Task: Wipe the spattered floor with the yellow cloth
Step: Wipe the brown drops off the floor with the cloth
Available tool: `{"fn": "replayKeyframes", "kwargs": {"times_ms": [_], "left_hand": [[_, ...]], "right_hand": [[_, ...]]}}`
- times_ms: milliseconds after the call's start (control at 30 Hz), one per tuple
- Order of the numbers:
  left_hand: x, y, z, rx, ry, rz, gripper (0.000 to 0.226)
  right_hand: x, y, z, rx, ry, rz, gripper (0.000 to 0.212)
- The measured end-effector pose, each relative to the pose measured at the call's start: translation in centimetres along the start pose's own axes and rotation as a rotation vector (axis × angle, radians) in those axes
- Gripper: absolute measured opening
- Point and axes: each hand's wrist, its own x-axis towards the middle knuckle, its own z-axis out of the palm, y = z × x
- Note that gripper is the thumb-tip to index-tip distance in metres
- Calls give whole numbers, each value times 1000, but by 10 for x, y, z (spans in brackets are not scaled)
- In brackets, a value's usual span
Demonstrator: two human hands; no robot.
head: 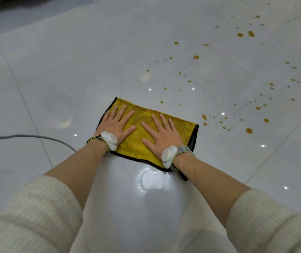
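Note:
A yellow cloth with a dark border lies spread flat on the glossy white tiled floor. My left hand presses palm-down on the cloth's left part, fingers spread. My right hand rests flat on its right part, fingers spread too. Neither hand grips the cloth. Brown spatter drops dot the floor to the right of the cloth and further away, up to the far right corner. Both wrists carry white sensor pods on straps.
A grey cable runs across the floor from the left edge toward my left forearm. Tile joints cross the floor at left and right. A wet sheen shows on the tile just below the cloth.

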Motion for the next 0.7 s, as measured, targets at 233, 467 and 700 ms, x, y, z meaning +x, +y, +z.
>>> {"fn": "replayKeyframes", "kwargs": {"times_ms": [233,467,700], "left_hand": [[-43,14,-4,-44,-72,-27,84],[-129,37,0,-141,-106,-213,95],[-97,29,6,-9,-68,-268,98]], "right_hand": [[-39,-10,-1,31,-36,-140,64],[-85,-36,3,61,-91,-272,65],[-57,-47,4,29,-67,-216,66]]}}
